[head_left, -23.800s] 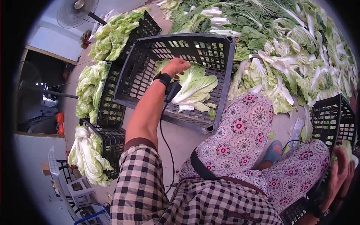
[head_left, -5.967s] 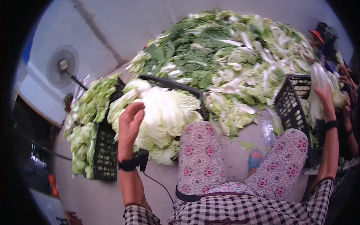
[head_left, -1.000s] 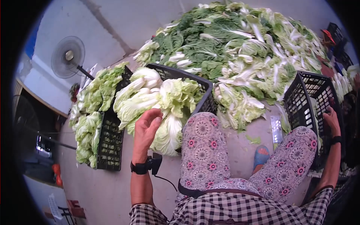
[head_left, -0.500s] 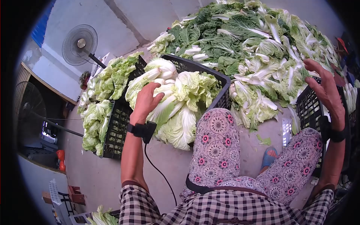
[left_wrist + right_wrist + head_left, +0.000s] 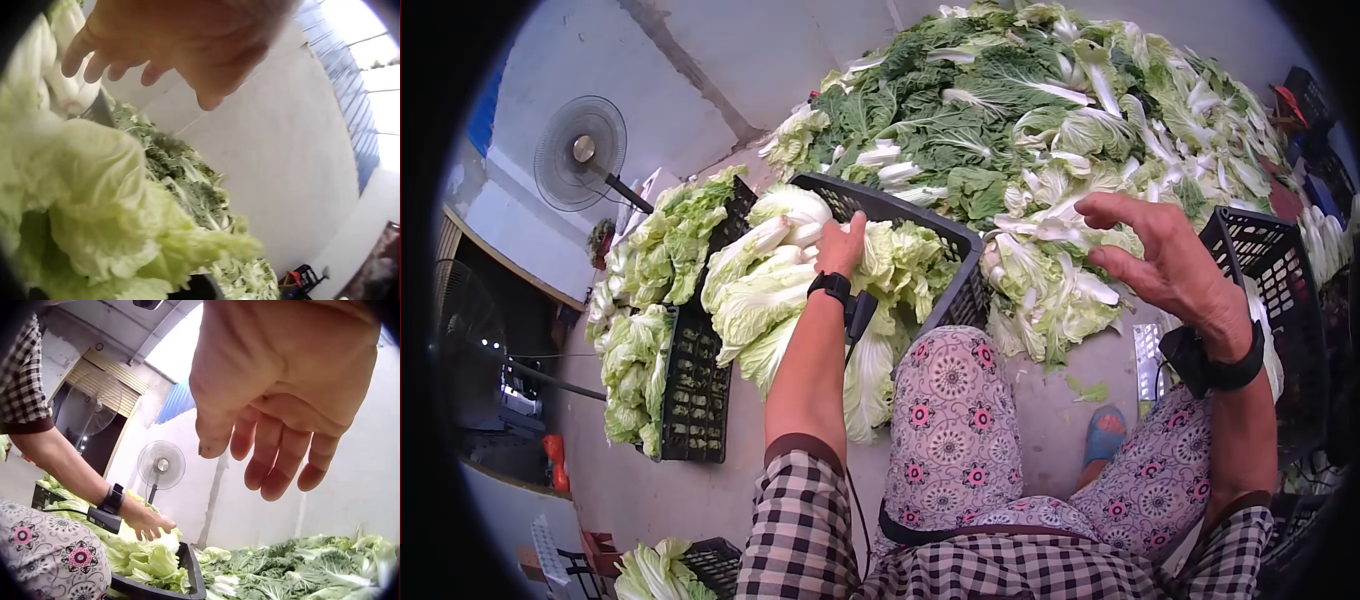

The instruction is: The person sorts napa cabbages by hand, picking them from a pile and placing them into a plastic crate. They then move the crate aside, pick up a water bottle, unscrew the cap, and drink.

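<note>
Napa cabbages (image 5: 750, 290) are heaped in a black crate (image 5: 965, 260) left of the knees. Over this heap, fingers extended, is the left hand (image 5: 840, 246); in the left wrist view the hand (image 5: 175, 44) hovers above the cabbages (image 5: 94, 187) and holds nothing. The right hand (image 5: 1165, 260) is raised in the air between the leaf pile and the right-hand crate (image 5: 1280, 290). Its fingers are loosely bent and hold nothing, as the right wrist view of the hand (image 5: 281, 394) also shows.
A large pile of loose leaves (image 5: 1040, 120) lies beyond the crates. More filled crates (image 5: 695, 385) stand at the left, near a fan (image 5: 582, 150). A cabbage (image 5: 662, 572) shows at the bottom left. A slippered foot (image 5: 1105, 435) rests on the floor.
Both hands were lower at one second ago. The right hand has come up out of the right-hand crate and moved left, empty. The left hand has moved forward and right over the cabbages.
</note>
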Demonstrator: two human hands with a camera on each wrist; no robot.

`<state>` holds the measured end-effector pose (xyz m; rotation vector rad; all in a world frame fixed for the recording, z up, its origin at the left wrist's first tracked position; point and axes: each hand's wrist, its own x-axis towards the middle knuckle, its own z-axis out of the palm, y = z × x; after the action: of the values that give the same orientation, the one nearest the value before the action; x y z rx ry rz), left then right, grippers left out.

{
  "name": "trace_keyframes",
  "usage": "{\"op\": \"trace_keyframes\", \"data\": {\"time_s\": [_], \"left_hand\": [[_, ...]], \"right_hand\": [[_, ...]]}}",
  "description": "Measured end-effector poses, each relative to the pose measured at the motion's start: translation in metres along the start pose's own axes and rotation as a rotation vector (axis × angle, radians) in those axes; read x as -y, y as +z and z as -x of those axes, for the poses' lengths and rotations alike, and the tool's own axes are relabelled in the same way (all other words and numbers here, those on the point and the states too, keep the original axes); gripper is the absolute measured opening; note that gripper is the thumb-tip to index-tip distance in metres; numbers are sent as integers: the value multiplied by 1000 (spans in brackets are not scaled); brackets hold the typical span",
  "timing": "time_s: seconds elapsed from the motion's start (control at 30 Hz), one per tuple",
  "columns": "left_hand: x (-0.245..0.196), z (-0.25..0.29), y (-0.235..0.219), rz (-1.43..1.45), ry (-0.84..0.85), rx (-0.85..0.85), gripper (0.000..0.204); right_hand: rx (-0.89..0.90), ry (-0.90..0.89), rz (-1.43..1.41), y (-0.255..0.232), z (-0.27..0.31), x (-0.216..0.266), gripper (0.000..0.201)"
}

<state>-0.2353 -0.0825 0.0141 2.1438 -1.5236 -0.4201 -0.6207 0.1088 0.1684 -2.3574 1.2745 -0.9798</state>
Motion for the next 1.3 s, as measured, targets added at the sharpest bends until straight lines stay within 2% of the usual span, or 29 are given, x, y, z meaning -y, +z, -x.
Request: {"op": "trace_keyframes", "data": {"time_s": [0.1, 0.2, 0.27, 0.33, 0.37, 0.47, 0.5, 0.53, 0.6, 0.67, 0.8, 0.83, 0.87, 0.9, 0.93, 0.97, 1.0, 1.07, 1.13, 1.17, 1.2, 1.27, 1.3], "left_hand": [[1, -18, 28, -83, -54, 78, 90], [16, -44, 42, 62, -34, 282, 84], [34, -44, 57, 325, -15, 98, 79], [30, -25, 43, 456, 77, -9, 77], [25, -11, 32, 605, 54, 5, 75], [11, 24, 5, 868, 60, -124, 73], [23, 20, 7, 857, 88, -172, 75], [6, 45, -11, 938, 112, -165, 75], [-12, 82, -37, 1121, 253, -140, 76], [-19, 100, -54, 1083, 469, -254, 76], [-74, 166, -102, 1121, 689, -317, 74], [-86, 179, -114, 916, 801, -365, 73], [-98, 194, -120, 905, 859, -284, 73], [-109, 208, -126, 893, 913, -200, 73], [-122, 216, -116, 1004, 1006, -94, 74], [-135, 224, -107, 1112, 1090, 28, 75], [-143, 229, -96, 1029, 1209, 96, 75], [-162, 239, -81, 857, 1315, -116, 77], [-163, 237, -76, 976, 1079, 35, 80], [-162, 239, -73, 997, 1041, 67, 81], [-161, 241, -71, 1018, 1003, 98, 81], [-163, 247, -68, 988, 1081, 62, 83], [-164, 246, -69, 948, 1180, 6, 85]], "right_hand": [[-10, 54, 0, -3, 5, -1, 37], [35, 71, 25, 0, 8, -2, 38], [60, 51, 65, 3, 8, -3, 37], [84, 34, 103, 4, 7, -5, 36], [99, 25, 118, 4, 7, -6, 36], [119, 5, 117, 7, 5, -8, 36], [117, 1, 111, 7, 4, -9, 36], [117, 2, 109, 7, 4, -10, 37], [122, 10, 108, 8, 4, -10, 40], [89, 59, 25, 9, 3, -9, 52], [-50, 142, -276, 11, -3, 4, 83], [-75, 202, -368, 11, -6, 5, 98], [-89, 259, -465, 13, -9, 6, 112], [-126, 216, -525, 15, -12, 4, 116], [-156, 177, -587, 20, -15, 2, 119], [-205, 131, -707, 28, -19, 2, 117], [-8, 227, -624, 22, -16, -2, 103], [-127, 381, -777, 22, -11, 1, 87], [-236, 210, -947, 13, -2, 19, 74], [-318, 267, -1003, 12, 1, 23, 65], [-296, 244, -1074, 16, 3, 24, 63], [-245, 196, -1217, 20, 6, 20, 58], [-228, 240, -1316, 23, 6, 22, 57]]}}
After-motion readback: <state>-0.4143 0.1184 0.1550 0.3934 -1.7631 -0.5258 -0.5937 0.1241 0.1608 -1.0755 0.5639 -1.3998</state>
